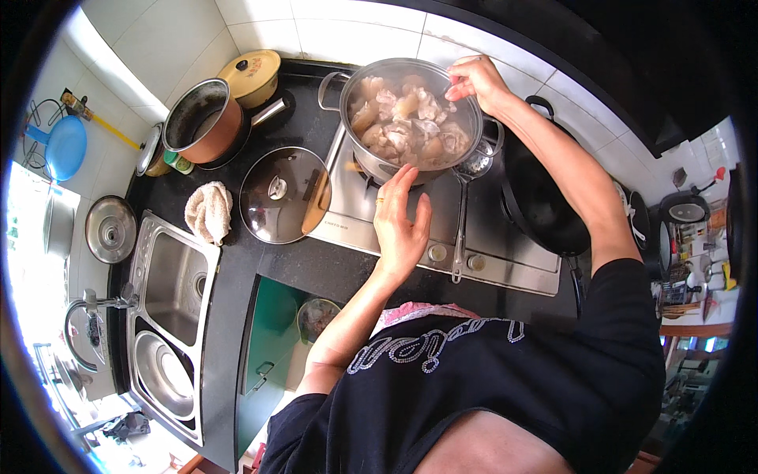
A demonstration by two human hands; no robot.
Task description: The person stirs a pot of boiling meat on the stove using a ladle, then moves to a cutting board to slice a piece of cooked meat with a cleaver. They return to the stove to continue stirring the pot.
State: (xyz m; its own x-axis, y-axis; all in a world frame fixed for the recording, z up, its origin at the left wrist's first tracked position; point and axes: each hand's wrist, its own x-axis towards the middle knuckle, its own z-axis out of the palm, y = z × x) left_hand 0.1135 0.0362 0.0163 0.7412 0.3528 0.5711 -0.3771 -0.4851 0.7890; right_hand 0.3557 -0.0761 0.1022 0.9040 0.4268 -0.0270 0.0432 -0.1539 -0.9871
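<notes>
A steel two-handled pot with pale chunks of meat in it stands on the gas stove; steam hangs over the meat. At the pot's front side is my left hand, fingers apart and holding nothing. Over the far right rim, my right hand has its fingertips bent close together; whether they pinch something small is unclear. A steel slotted ladle lies on the stove right of the pot, its bowl near the pot's handle. Left of the stove edge rests a glass lid with a steel rim and knob.
A black wok sits at the right of the stove. On the left are a copper-coloured saucepan, a yellow lidded pot, a cloth and a double sink. Below the counter, a green cabinet door stands open.
</notes>
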